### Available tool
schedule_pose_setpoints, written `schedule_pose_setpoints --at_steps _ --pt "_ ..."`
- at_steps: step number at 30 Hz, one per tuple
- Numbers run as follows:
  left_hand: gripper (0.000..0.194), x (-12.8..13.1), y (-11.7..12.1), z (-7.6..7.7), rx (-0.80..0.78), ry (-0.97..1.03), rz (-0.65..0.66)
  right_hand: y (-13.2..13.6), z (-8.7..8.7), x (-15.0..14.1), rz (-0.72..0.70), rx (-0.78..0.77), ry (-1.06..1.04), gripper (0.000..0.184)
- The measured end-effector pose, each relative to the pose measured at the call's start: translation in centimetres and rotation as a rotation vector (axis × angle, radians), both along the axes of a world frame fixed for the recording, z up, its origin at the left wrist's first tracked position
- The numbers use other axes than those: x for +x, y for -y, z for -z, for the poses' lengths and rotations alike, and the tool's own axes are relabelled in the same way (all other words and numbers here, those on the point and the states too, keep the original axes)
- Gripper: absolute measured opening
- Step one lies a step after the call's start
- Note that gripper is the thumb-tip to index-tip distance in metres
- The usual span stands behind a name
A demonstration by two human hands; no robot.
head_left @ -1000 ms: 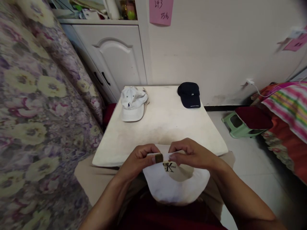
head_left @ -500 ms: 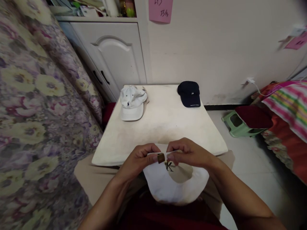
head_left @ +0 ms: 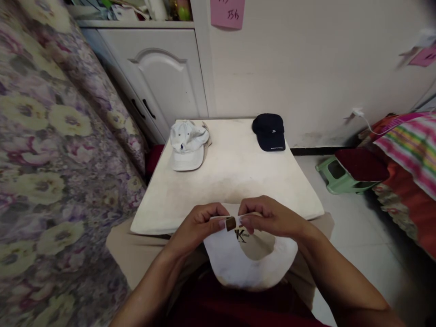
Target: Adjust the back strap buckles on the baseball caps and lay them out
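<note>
Between my hands, over my lap at the near table edge, is a white cap with its back opening facing up and a black letter logo showing through it. My left hand is closed on the cap's back strap, thumb beside a brass-coloured buckle. My right hand pinches the other part of the strap, just right of the buckle. Further off, a white cap with a small dark emblem rests on the table's left, partly over something beige. A navy cap lies at the back right.
The cream-topped table stands against the wall. A floral curtain hangs at the left, beside a white cabinet. On the right are a green stool with a dark red top and a bed with a striped cover.
The buckle has tilted and shifted slightly right, closer to my right fingers. Both hands keep their hold on the strap. The caps on the table have stayed put.
</note>
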State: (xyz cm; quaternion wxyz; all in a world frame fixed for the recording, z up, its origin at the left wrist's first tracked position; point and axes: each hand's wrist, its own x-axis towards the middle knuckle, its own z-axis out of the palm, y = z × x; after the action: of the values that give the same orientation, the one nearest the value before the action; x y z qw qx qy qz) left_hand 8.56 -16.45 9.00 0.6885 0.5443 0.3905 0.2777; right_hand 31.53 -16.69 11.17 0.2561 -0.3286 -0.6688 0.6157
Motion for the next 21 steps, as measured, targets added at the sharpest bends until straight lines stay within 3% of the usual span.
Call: schedule_pose_setpoints --at_steps 9,15,21 --pt "0.026 0.4 0.3 -0.9 0.005 -0.032 0.011 0.2 0.5 0.1 0.007 -0.068 -0.011 0.017" --pt "0.043 -0.3 0.4 -0.7 0.026 -0.033 -0.009 0.3 1.3 0.3 0.037 -0.134 -0.061 0.021" --pt "0.044 -0.8 0.1 -0.7 0.098 -0.074 -0.015 0.2 1.5 0.5 0.049 -0.117 -0.034 0.025"
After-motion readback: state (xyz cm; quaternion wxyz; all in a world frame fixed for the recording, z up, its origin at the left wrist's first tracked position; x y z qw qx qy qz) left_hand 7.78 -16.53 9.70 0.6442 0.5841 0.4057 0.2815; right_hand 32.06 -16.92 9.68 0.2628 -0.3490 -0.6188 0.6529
